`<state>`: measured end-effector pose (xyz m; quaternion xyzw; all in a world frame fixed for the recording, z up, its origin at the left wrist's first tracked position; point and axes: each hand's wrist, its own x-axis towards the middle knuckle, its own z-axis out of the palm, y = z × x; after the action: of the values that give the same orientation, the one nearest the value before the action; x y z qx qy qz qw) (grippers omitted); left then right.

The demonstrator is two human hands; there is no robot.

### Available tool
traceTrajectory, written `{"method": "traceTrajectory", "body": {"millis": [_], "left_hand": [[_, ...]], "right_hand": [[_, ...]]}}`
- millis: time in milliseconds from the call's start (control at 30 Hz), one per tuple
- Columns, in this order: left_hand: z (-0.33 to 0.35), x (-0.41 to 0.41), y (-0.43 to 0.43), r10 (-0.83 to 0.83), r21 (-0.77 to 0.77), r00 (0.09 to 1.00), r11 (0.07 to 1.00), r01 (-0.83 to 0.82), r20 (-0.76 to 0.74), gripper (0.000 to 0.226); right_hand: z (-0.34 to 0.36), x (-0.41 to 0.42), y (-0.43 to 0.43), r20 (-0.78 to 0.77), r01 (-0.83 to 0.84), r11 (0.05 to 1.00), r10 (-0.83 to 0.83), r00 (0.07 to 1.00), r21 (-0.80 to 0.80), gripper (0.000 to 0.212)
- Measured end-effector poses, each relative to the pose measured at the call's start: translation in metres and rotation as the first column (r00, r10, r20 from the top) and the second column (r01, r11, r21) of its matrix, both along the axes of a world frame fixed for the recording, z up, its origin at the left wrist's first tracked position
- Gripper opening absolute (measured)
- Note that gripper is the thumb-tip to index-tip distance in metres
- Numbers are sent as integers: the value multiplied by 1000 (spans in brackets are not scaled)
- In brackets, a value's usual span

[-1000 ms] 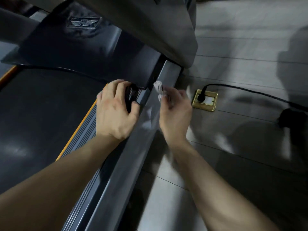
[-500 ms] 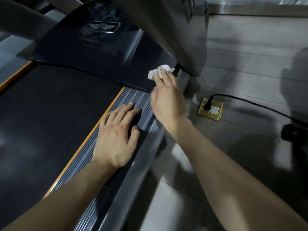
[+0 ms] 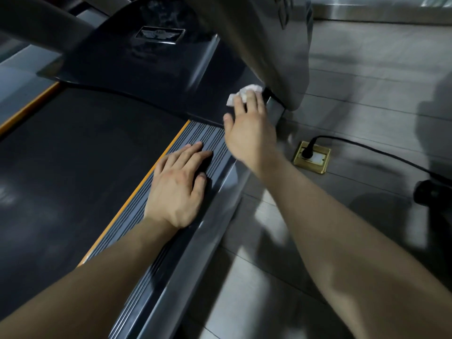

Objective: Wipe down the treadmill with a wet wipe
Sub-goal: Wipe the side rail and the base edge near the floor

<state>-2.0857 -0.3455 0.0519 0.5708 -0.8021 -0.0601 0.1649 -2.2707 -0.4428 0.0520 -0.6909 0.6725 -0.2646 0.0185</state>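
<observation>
Tiled floor (image 3: 367,77); treadmill rail (image 3: 212,135) runs straight ahead. Right hand (image 3: 249,135), fingers straight, presses wet wipe (image 3: 249,90) just past its far end. Left hand (image 3: 176,189) lies flat, nearer.

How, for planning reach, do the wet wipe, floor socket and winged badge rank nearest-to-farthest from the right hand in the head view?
1. wet wipe, under fingertips of the right hand.
2. floor socket, to its right.
3. winged badge, ahead-left on the motor cover.

Ribbed side rail (image 3: 195,152) – matt; motor cover (image 3: 151,69) glossy.
</observation>
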Motion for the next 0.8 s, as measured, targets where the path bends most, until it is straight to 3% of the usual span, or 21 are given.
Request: {"method": "traceTrajectory", "body": {"millis": [167, 300, 400, 633, 800], "left_hand": [[1, -2, 0, 34, -7, 999, 999, -34, -35, 51], [3, -2, 3, 124, -2, 988, 992, -124, -91, 43], [7, -6, 9, 249, -50, 969, 967, -248, -1, 34], [23, 25, 63, 131, 105, 991, 986, -131, 4, 50], [39, 81, 156, 185, 125, 982, 974, -187, 33, 45]], "right_hand": [[-1, -12, -4, 142, -45, 997, 53, 988, -61, 51], [-4, -3, 62, 74, -220, 975, 221, 972, -18, 47], [-7, 5, 83, 22, -239, 970, 240, 971, -31, 49], [14, 35, 150, 39, -314, 949, 314, 949, -5, 42], [14, 56, 200, 6, -469, 883, 469, 883, 15, 42]]}}
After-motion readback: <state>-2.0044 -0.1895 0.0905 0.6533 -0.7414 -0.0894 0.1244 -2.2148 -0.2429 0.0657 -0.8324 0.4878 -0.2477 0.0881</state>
